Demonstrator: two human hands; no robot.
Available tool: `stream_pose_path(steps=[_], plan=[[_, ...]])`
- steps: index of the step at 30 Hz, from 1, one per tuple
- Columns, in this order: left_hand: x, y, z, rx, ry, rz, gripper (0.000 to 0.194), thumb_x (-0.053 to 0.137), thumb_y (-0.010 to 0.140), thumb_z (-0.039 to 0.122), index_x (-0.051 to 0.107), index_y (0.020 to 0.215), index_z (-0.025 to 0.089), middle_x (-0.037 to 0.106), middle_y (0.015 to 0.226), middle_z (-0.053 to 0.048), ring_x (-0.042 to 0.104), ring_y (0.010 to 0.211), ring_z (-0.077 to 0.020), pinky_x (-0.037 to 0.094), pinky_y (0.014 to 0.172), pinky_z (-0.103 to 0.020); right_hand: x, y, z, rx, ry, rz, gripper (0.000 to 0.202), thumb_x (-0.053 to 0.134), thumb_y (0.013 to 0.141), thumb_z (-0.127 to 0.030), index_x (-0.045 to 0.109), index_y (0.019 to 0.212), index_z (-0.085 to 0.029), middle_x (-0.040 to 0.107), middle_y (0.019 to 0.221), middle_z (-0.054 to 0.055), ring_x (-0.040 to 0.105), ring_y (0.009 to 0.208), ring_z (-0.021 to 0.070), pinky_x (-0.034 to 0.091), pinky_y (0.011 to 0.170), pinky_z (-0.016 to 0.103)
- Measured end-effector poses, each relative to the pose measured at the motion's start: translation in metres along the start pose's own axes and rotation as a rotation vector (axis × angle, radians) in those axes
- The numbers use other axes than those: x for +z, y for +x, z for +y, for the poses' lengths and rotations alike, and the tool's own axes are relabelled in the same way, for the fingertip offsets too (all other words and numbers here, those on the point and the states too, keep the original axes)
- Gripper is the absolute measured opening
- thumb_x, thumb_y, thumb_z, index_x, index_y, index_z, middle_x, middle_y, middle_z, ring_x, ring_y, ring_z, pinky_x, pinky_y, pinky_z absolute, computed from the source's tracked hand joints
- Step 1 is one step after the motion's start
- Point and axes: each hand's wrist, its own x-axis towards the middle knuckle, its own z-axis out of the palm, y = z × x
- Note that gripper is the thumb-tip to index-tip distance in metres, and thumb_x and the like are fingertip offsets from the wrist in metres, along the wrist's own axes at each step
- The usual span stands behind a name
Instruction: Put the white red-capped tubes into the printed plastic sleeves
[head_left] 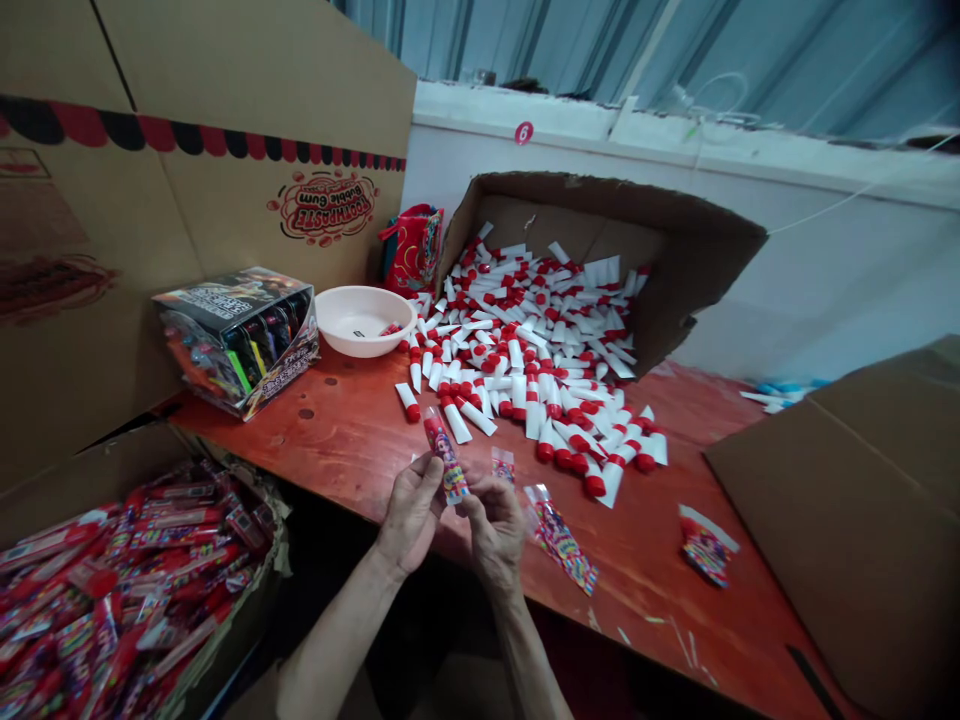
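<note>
Both hands hold one small tube (445, 455) in a colourful printed wrapper, red cap end up, over the table's front edge. My left hand (411, 512) pinches its left side with thumb and fingers. At the tube's lower end, the fingers of my right hand (495, 525) close on it. Just right of my right hand lie printed wrappers (562, 540) on the red wooden table (345, 440). Beyond the hands, many white tubes with red caps (532, 390) spill out of a tipped cardboard box (697, 240).
A pale bowl (360, 345) stands beside a display box (247, 345) at the back left. An open carton (255, 610) of wrapped red tubes sits at the lower left. Further right are a small pile of wrappers (706, 548) and a large cardboard box (855, 500).
</note>
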Motion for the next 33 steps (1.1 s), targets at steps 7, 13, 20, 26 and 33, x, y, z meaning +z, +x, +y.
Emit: stream_pose_path(steps=[7, 13, 20, 26, 33], plan=[[-0.019, -0.002, 0.003, -0.004, -0.012, 0.053, 0.027, 0.075, 0.083, 0.035, 0.067, 0.095, 0.012, 0.069, 0.087, -0.007, 0.064, 0.076, -0.0131, 0.05, 0.071, -0.025, 0.011, -0.004, -0.001, 0.02, -0.064, -0.038, 0.02, 0.075, 0.08, -0.032, 0.059, 0.077, -0.02, 0.063, 0.081, 0.001, 0.062, 0.07, 0.0142, 0.052, 0.061, 0.025], [-0.028, -0.008, 0.014, 0.0, -0.022, 0.14, 0.028, 0.079, 0.077, 0.036, 0.068, 0.089, 0.012, 0.07, 0.084, -0.006, 0.066, 0.076, -0.0144, 0.052, 0.074, -0.026, 0.021, -0.003, 0.005, 0.081, -0.168, -0.207, 0.02, 0.07, 0.084, -0.035, 0.058, 0.078, -0.021, 0.061, 0.078, 0.0, 0.058, 0.069, 0.0142, 0.049, 0.064, 0.027], [-0.075, -0.062, 0.111, 0.307, -0.263, 0.367, 0.032, 0.068, 0.085, 0.045, 0.067, 0.106, 0.02, 0.073, 0.105, -0.006, 0.068, 0.1, -0.0221, 0.054, 0.093, -0.041, 0.012, 0.045, -0.007, 0.024, -0.623, -0.531, 0.017, 0.057, 0.093, -0.034, 0.067, 0.09, -0.02, 0.067, 0.085, 0.003, 0.06, 0.077, 0.0174, 0.046, 0.071, 0.029], [-0.108, -0.083, 0.141, 0.39, -0.167, 0.588, 0.038, 0.051, 0.095, 0.049, 0.067, 0.104, 0.016, 0.074, 0.093, -0.008, 0.07, 0.084, -0.0179, 0.058, 0.081, -0.034, 0.014, 0.073, 0.022, -0.033, -0.962, -0.68, 0.006, 0.062, 0.088, -0.025, 0.063, 0.086, -0.019, 0.06, 0.089, 0.004, 0.057, 0.077, 0.0171, 0.044, 0.07, 0.029], [-0.067, -0.01, 0.069, -0.016, 0.629, 0.143, 0.04, 0.084, 0.069, 0.03, 0.073, 0.104, 0.013, 0.071, 0.073, -0.004, 0.059, 0.056, -0.0112, 0.045, 0.053, -0.02, 0.027, 0.087, -0.019, -0.249, -0.708, -0.856, 0.012, 0.056, 0.093, -0.024, 0.063, 0.083, -0.021, 0.058, 0.094, 0.005, 0.054, 0.087, 0.0184, 0.047, 0.08, 0.031]])
